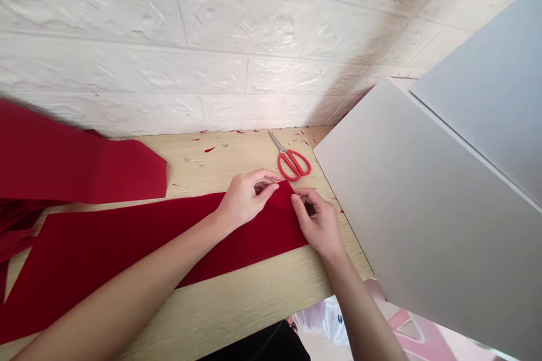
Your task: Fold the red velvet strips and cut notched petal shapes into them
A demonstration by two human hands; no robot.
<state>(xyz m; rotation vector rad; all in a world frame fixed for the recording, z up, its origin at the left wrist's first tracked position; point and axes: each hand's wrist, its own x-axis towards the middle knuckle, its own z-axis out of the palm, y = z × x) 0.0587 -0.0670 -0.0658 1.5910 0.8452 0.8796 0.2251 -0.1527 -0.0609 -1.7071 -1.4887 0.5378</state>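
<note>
Forearms: bare left forearm (127,287) and right forearm (359,310) reach in from the bottom edge, closest to the head camera, converging on a pale wood-grain desk (203,175).

Offcut: a wide red fabric piece (76,163) lies at far left, its cut end angled and apart from the hands, with ragged red pieces below it at the frame edge.

Strip: a long red fabric strip (105,248) runs flat across the desk from lower left, passing under the left forearm, and ends in a raised corner at the hands.

Left hand: the left hand (243,200) is narrowly closed, thumb and fingers pinching the strip's raised corner from the left.

Right hand: the right hand (317,223) is also narrow, its fingertips (298,200) pressed on the same corner from the right, just beside the left hand's grip.

Scissors: red-handled scissors (294,163) lie closed just beyond the corner, blades pointing toward the wall, untouched by either hand.

Scraps: small red snippets (209,149) dot the desk's far edge.

Backdrop: a white brick-textured wall (127,39) rises behind the desk, while large grey boards (423,225) lean in at right.
</note>
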